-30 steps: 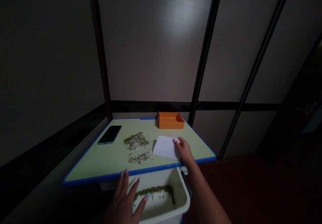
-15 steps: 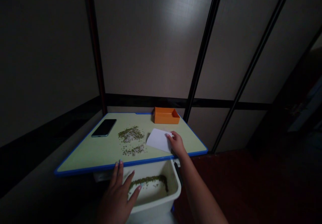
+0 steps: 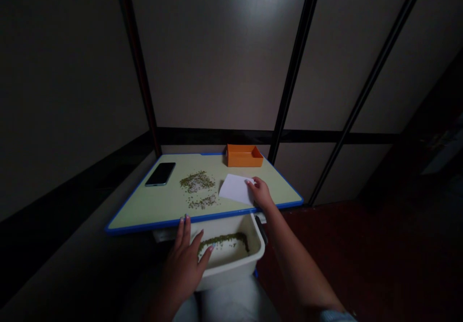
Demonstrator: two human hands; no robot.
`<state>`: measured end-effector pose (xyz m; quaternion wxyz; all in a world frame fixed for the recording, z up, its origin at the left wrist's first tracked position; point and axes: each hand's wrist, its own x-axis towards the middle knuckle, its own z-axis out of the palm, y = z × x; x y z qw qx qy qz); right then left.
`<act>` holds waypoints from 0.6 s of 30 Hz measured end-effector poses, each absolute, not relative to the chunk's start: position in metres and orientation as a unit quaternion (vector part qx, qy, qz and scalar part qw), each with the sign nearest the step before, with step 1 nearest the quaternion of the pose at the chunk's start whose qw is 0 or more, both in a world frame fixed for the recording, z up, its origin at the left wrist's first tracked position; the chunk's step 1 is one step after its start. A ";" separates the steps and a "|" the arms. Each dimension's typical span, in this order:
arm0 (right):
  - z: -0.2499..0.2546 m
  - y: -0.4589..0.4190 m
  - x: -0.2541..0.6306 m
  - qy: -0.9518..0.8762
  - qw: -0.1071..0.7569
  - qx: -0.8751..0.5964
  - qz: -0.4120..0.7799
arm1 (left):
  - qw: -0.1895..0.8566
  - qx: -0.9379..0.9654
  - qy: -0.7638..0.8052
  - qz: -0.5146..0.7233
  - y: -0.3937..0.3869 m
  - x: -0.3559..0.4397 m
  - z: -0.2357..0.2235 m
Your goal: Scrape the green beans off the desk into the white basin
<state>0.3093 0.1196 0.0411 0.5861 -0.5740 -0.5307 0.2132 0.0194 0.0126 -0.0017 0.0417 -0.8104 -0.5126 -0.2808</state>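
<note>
From where I stand, the right hand (image 3: 261,194) has a white sheet (image 3: 236,188) pinched at its right-hand edge, thumb on top, over the front right part of a pale green desk (image 3: 135,213) rimmed in blue. The light is dim, so I can't say for sure whether the sheet lies quite flat or is lifted a little. Just left of it are two patches of small loose grains, green and pale mixed: a larger heap (image 3: 197,181) farther back and a thinner scatter (image 3: 202,202) nearer the front edge. The left hand (image 3: 184,264) holds nothing; its fingers are spread over the left side of a white bin (image 3: 231,273), with two fingertips reaching the desk's blue front edge. The bin stands below that edge, and a band of green grains (image 3: 224,238) runs along its inside at the back. Behind the sheet, an open orange box (image 3: 243,159) sits near the desk's far edge, while a dark-screened phone (image 3: 161,174) lies toward the left side.
</note>
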 end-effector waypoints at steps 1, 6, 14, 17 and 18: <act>0.040 0.120 0.310 -0.523 0.586 -0.586 0.198 | 0.039 -0.810 -0.514 -0.279 0.012 0.019 -0.001; 0.040 0.120 0.314 -0.465 0.573 -0.670 0.078 | 0.027 -0.810 -0.521 -0.268 0.012 0.020 -0.001; 0.043 0.120 0.315 -0.411 0.563 -0.717 -0.010 | 0.026 -0.809 -0.522 -0.270 0.015 0.019 -0.002; 0.046 0.119 0.325 -0.399 0.604 -0.690 -0.001 | 0.025 -0.808 -0.521 -0.275 0.016 0.018 -0.004; 0.047 0.117 0.329 -0.393 0.618 -0.681 0.001 | 0.027 -0.808 -0.519 -0.278 0.017 0.017 -0.004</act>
